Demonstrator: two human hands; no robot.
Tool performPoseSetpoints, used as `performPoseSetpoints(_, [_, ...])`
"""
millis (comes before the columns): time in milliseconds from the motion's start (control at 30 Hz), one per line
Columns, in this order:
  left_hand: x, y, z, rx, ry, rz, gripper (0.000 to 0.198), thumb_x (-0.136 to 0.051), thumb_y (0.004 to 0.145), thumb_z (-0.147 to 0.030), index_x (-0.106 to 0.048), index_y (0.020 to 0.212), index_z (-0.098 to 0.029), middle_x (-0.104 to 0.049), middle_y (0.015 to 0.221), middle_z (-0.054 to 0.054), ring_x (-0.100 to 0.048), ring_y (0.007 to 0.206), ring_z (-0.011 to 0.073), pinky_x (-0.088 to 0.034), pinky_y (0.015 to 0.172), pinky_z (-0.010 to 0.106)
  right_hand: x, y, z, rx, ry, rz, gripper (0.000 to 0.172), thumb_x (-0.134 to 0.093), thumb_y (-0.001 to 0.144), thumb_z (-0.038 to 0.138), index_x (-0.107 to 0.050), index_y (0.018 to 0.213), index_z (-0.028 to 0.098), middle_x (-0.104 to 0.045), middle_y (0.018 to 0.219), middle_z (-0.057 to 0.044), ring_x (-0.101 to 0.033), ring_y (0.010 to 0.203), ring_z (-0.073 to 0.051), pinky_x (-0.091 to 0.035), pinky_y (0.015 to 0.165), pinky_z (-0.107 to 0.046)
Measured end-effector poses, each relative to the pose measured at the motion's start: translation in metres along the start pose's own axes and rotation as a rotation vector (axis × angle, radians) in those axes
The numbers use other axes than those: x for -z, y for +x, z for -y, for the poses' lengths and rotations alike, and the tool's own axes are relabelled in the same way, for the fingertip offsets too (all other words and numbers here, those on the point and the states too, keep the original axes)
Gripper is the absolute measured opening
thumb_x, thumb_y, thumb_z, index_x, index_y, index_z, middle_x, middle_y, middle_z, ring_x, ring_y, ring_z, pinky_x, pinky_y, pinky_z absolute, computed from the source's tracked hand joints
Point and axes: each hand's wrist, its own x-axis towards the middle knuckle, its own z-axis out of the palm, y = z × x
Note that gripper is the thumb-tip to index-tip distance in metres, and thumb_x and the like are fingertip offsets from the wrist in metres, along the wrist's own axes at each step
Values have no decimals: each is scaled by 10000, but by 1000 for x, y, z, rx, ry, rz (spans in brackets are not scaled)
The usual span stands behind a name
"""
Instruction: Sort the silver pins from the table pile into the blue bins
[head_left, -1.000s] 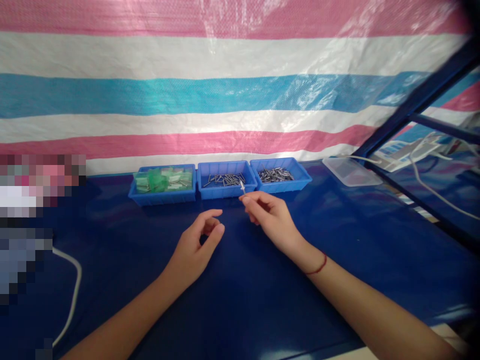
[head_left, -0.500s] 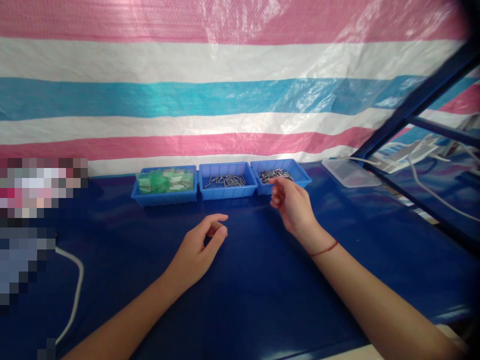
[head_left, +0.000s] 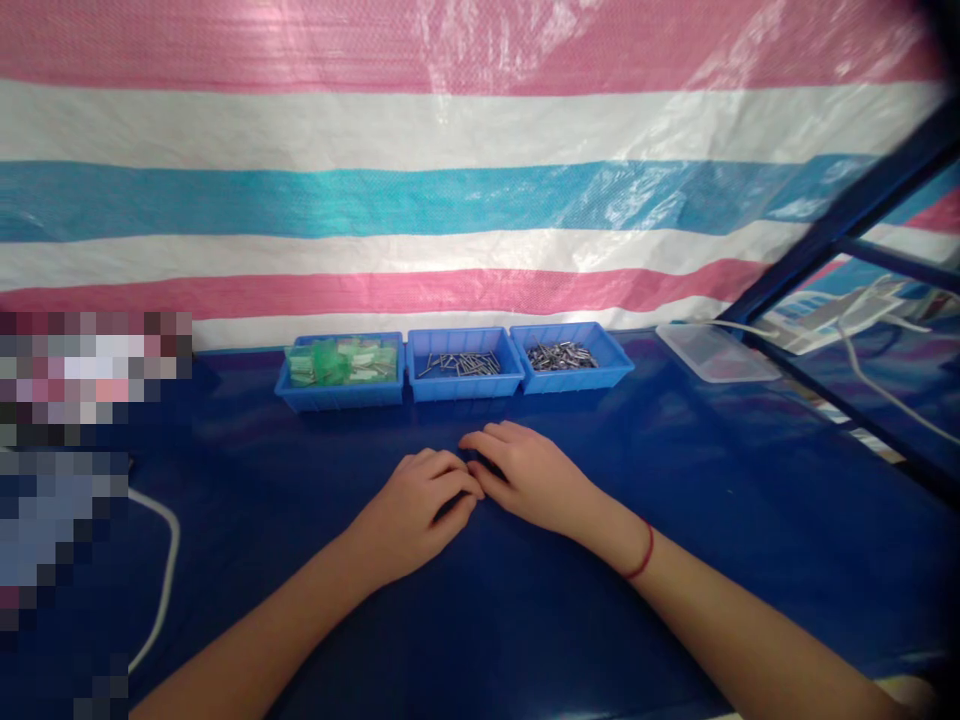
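Note:
My left hand (head_left: 424,505) and my right hand (head_left: 531,478) meet at the fingertips above the blue table (head_left: 487,620). The left thumb and forefinger are pinched together. On the right, the fingers curl down toward the left fingertips, and a red cord circles the wrist. Whatever either pinch may hold is hidden or too small to make out. Beyond the hands stand three blue bins in a row: a left bin (head_left: 341,398) with small green-and-clear plastic packets (head_left: 345,360), a middle bin (head_left: 466,386) with long screws (head_left: 471,364), and a right bin (head_left: 581,380) with short metal pieces (head_left: 561,355).
A clear plastic lid (head_left: 716,352) lies right of the bins, near a dark blue metal frame (head_left: 817,260). A white cable (head_left: 174,560) curves along the left beside a blurred-out area. Striped sheeting (head_left: 420,200) hangs behind the table.
My right hand has come from the right bin down and left to the fingertips of my left hand. The left fingers have closed together. The view has shifted slightly.

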Motion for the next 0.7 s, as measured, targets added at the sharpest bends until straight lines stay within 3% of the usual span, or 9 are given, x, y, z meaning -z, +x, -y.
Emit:
performPoseSetpoints(133, [0,-1,-2,-13,54,14,154,-481,918,-216,-635,918,-209,-642,978,35,-552,913,187,-376,820,331,0,-2,0,19,-16,37,210,-499,903,208,-613,1076,175,-646,903,-82,-583,884,-215,-417,821,-337])
performPoseSetpoints(233, [-2,-1,-3,-1,98,-31,121,-567,862,-271,-554,781,-183,-603,806,15,-528,788,172,-369,727,305,0,-1,-1,36,-9,25,188,-519,891,205,-608,1055,178,-640,891,-75,-575,861,-207,-411,784,-322])
performPoseSetpoints(333, [-7,-1,-3,-26,142,-82,273,-562,849,-260,-417,628,-195,-489,620,-28,-458,639,142,-341,651,289,-2,0,0,11,-9,22,72,-531,883,204,-599,880,179,-606,777,-34,-549,736,-170,-381,676,-285])
performPoseSetpoints(400, [-9,-2,-1,-63,166,-77,332,-513,873,-217,-355,582,-195,-440,565,-40,-430,588,128,-330,643,287,-3,0,1,-8,1,41,147,-536,879,209,-546,735,184,-559,693,-5,-510,645,-141,-340,610,-269])
performPoseSetpoints(700, [-7,-5,-1,-100,210,25,261,-591,857,-268,-456,649,-185,-529,640,-39,-498,638,125,-307,626,281,-4,1,0,-4,10,67,256,-522,880,208,-468,630,188,-487,636,15,-460,590,-118,-293,580,-265])
